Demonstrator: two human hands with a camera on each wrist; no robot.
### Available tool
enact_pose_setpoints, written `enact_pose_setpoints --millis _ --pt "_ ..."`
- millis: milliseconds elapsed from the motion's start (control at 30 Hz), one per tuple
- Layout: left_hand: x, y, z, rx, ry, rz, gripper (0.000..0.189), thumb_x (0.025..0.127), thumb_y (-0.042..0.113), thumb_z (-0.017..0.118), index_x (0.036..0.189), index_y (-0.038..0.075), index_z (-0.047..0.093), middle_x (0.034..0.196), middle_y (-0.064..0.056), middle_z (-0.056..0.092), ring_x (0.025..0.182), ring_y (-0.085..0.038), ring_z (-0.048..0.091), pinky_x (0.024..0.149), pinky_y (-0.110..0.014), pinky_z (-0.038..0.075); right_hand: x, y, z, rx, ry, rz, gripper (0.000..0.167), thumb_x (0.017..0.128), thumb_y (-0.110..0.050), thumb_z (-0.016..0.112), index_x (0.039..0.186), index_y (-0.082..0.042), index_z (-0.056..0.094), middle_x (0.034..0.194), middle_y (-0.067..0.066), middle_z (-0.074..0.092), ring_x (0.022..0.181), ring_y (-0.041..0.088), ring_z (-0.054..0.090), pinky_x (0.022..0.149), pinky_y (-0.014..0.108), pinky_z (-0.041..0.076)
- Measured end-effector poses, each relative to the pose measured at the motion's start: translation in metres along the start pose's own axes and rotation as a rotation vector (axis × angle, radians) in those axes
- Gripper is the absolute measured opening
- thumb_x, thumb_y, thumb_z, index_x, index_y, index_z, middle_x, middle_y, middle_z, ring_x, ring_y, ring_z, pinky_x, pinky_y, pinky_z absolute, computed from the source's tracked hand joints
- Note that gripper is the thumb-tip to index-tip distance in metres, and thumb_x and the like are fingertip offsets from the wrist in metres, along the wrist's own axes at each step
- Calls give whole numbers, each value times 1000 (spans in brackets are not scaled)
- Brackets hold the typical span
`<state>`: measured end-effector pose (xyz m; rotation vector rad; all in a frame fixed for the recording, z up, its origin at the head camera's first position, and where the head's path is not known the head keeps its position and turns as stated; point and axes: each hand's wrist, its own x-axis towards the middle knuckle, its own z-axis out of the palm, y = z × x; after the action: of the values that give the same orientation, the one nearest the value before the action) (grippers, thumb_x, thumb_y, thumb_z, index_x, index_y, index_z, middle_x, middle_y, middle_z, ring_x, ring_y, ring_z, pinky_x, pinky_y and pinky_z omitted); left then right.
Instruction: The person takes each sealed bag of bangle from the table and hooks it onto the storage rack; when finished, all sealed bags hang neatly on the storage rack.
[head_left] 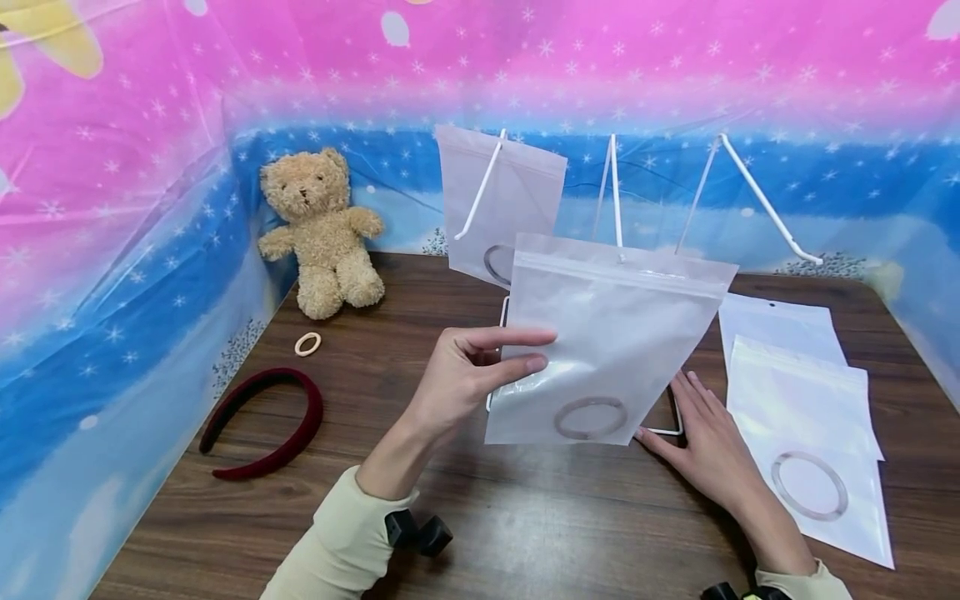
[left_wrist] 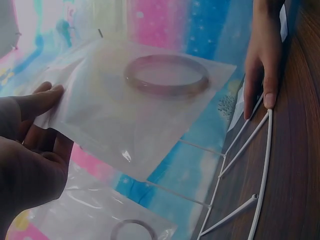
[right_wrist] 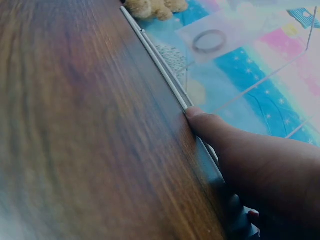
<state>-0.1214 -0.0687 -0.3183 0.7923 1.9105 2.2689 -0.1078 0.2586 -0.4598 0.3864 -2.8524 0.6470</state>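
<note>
My left hand (head_left: 457, 375) pinches the left edge of a translucent zip bag (head_left: 607, 333) between thumb and fingers. A bangle (head_left: 590, 435) shows through near the bag's bottom. The bag's top edge is at the tip of the middle arm (head_left: 617, 192) of a white wire rack; whether that arm passes through the bag's hole, I cannot tell. With fingers extended, my right hand (head_left: 708, 450) rests on the rack's base wire (head_left: 663, 432); in the right wrist view the thumb (right_wrist: 200, 120) touches that wire. Another bag (head_left: 517, 179) with a bangle hangs on the rack's left arm.
At right, several white bags (head_left: 802, 408) lie overlapping, a bangle (head_left: 780, 492) showing in the front one. A teddy bear (head_left: 322, 237), a small pale ring (head_left: 299, 346) and a dark red headband (head_left: 300, 442) are at left. The rack's right arm (head_left: 765, 200) holds no bag.
</note>
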Motion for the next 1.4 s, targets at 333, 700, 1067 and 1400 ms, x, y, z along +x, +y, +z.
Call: enact_pose_setpoints --millis 333,700,1067,1400 --pt "16 -7 3 26 53 27 27 84 7 78 111 11 77 69 -12 65 46 -14 22 43 -22 28 -1 0 -1 -8 6 13 100 86 -59 66 157 -8 19 157 19 27 145 36 20 112 56 20" --pt "59 -25 3 92 176 78 26 84 12 79 110 14 77 70 -6 67 45 -11 20 39 -25 22 0 1 0 -13 14 21 100 85 -62 65 154 0 26 155 22 28 144 39 21 113 55 19" --pt "109 -48 6 8 274 66 25 84 9 79 108 12 78 108 -2 73 78 -8 63 58 -22 51 0 -1 0 -12 39 18 100 83 -61 68 152 0 29 155 21 31 143 38 23 111 55 22" --pt "128 -46 4 -7 284 40 24 85 9 78 108 15 78 108 -2 73 79 -16 68 60 -26 55 0 -1 0 -10 50 -1 99 84 -59 68 152 2 29 154 22 32 142 39 25 111 55 23"
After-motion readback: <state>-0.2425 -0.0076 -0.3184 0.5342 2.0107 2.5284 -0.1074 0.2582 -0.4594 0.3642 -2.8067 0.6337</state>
